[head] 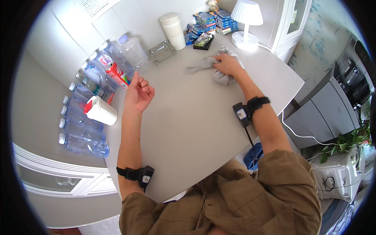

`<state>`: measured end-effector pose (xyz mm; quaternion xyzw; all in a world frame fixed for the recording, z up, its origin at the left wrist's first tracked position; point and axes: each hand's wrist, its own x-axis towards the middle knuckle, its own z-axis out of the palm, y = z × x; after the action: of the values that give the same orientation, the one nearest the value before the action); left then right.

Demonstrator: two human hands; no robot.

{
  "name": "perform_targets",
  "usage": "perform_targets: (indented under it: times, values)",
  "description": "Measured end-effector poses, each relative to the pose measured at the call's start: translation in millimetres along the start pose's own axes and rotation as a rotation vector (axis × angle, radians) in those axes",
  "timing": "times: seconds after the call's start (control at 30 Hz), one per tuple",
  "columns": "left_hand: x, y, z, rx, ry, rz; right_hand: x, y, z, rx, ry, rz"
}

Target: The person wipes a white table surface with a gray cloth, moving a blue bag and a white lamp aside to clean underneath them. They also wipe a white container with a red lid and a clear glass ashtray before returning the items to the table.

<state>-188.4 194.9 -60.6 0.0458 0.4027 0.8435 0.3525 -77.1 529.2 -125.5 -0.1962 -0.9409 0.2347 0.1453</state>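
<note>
My right hand [227,64] presses on a crumpled grey cloth [224,77] lying on the light table [182,117], below the lamp and the stacked small boxes. One loose end of the cloth stretches to the left and is blurred. Over the left part of the table, my left hand [139,94] is raised palm up with fingers loosely curled and nothing in it. Just beyond it stands a red drink can [118,75], among a row of clear plastic bottles [88,126]. A white cup with a red lid [101,110] is left of my left wrist.
Along the wall are a clear plastic jug [133,53], a glass ashtray [161,53], a cream tumbler [173,31], stacked small boxes [205,23] and a lit white table lamp [246,35]. The table's edge [293,92] lies at the right, with a grey cabinet [326,114] beyond.
</note>
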Motion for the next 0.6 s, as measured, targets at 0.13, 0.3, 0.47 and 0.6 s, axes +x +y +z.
perform_targets:
  times: [0.13, 0.3, 0.47, 0.6]
  values:
    - [9.7, -13.4, 5.1, 0.105, 0.059, -0.010, 5.7, 9.2, 11.1, -0.172, 0.232, 0.149]
    - [68.4, -33.1, 38.4, 0.221, 0.147, -0.066, 13.4, 2.1, 10.8, -0.297, 0.190, 0.323]
    - [158.2, -65.0, 82.1, 0.548, 0.247, 0.030, 10.3, 11.0, -8.9, -0.404, 0.174, 0.469]
    - [211.3, -92.7, 117.6, 1.385, 0.272, 0.463, 14.4, 17.4, -5.5, -0.392, 0.197, 0.453]
